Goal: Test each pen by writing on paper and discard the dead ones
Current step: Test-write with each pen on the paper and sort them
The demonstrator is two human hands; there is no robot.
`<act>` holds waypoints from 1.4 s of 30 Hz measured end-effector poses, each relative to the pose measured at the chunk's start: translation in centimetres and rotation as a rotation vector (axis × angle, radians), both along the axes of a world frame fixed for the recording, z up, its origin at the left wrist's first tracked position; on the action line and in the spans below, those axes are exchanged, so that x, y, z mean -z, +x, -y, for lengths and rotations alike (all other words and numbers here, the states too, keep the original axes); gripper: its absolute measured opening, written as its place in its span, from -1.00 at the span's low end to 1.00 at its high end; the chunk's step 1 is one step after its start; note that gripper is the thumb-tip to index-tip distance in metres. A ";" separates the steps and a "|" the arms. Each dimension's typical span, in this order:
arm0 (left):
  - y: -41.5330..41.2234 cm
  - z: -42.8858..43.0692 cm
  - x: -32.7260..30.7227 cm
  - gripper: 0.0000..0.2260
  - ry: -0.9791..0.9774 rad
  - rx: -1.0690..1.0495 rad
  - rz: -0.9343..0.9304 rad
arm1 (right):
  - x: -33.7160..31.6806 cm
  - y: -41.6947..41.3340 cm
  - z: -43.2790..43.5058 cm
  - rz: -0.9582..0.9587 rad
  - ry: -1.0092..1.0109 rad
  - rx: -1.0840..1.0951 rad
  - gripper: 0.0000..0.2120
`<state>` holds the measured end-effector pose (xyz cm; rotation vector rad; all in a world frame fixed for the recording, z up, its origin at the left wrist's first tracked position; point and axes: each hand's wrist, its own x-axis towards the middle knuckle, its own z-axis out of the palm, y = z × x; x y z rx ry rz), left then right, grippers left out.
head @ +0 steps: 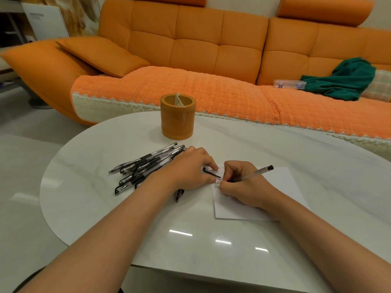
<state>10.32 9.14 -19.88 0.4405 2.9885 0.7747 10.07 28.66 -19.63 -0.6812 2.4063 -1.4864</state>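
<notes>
My right hand (243, 182) grips a clear-barrelled pen (257, 172) with its tip down on a white sheet of paper (281, 182), where several small written marks show near the top left corner. My left hand (190, 170) rests at the paper's left edge and pinches a black pen cap (211, 172) between thumb and forefinger. A pile of several black-and-clear pens (146, 166) lies on the table just left of my left hand. One more pen (178, 194) pokes out under my left wrist.
An orange cylindrical pen holder (177, 117) stands at the far side of the white oval table (127, 208). Behind it is an orange sofa (190, 49) with a green cloth (342, 81) and a clear plastic box (288, 84).
</notes>
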 end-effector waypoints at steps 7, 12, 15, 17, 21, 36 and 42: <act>0.0 0.1 0.1 -0.71 0.009 -0.004 -0.012 | -0.4 -0.5 -0.9 0.194 -0.357 0.211 -0.83; 0.2 0.3 0.0 -0.68 0.012 0.011 -0.035 | -1.1 -0.5 -1.5 0.081 -0.261 0.167 -0.86; 0.2 0.5 -0.5 -0.71 0.016 -0.008 -0.045 | -1.7 -0.8 -2.1 0.077 -0.299 0.159 -0.74; 0.2 0.6 -0.7 -0.73 0.008 -0.028 -0.054 | -2.2 -1.0 -2.2 0.265 -0.417 0.238 -0.71; 0.4 0.4 -0.8 -0.81 -0.099 -0.023 -0.072 | -2.7 -1.1 -2.7 0.479 -0.499 0.219 -0.76; 1.1 -0.6 -1.8 -0.85 -0.030 -0.142 -0.138 | -2.4 -1.7 -3.3 -0.359 0.480 0.208 -0.83; 1.3 -1.0 -1.8 -0.87 0.000 -0.106 -0.120 | -2.1 -1.8 -3.3 -0.343 0.436 0.147 -0.84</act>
